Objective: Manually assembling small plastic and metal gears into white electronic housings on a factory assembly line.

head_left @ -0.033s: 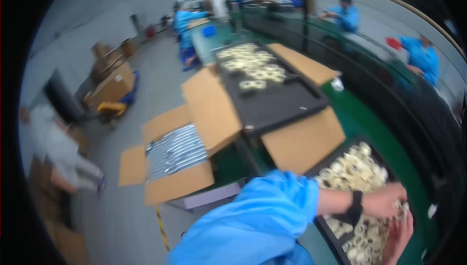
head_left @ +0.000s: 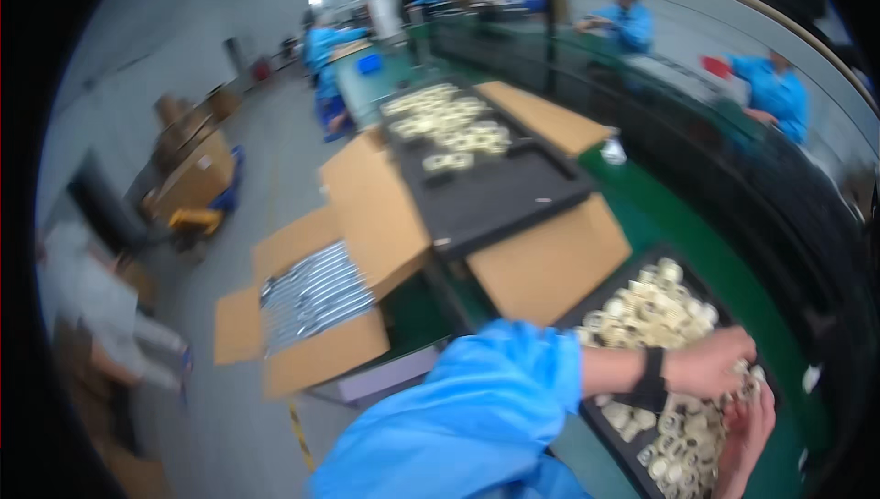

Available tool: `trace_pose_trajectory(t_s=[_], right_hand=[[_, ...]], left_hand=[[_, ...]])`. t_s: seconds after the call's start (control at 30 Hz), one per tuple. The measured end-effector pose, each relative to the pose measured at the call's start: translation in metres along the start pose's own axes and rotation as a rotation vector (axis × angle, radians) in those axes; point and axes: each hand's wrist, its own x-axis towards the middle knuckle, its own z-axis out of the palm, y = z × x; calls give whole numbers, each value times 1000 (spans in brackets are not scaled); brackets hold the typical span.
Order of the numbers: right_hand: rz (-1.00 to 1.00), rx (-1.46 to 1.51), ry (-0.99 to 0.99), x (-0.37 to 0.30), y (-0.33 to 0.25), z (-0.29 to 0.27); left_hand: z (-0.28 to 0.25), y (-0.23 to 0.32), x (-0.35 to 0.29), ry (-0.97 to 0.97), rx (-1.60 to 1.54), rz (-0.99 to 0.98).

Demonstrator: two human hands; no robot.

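Note:
My left hand, with a black band round its wrist and a blue sleeve above, is over the right side of a black tray. Its fingers are curled round a few small cream ring-shaped parts. Close below it, my right hand is cupped against the same parts, its thumb side toward the left hand. Many loose cream rings are heaped in the tray around both hands. Blur hides exactly how the fingertips meet the parts.
A second black tray with cream rings lies across an open carton ahead. Left of it, another open carton holds silvery strips. A green belt runs along a dark glass barrier. Co-workers in blue are farther off.
The whole scene has shifted slightly left in the picture as my head turns. Both hands stay together over the tray, with the parts still between them.

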Motion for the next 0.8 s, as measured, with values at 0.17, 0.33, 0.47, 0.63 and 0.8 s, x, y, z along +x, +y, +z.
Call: trace_pose_trajectory(t_s=[0.17,0.33,0.47,0.63,0.8], right_hand=[[19,-88,-219,7,-13,14],[45,-146,-182,1,-25,14],[35,-148,-244,0,-19,16],[56,-234,-179,0,-13,9],[155,-313,-165,3,-21,12]], left_hand=[[-56,74,54,-140,365,139],[-81,28,145,54,638,-138],[-124,-89,162,149,906,-615],[-179,-202,149,89,1089,-992],[-204,-247,137,305,1212,-1318]])
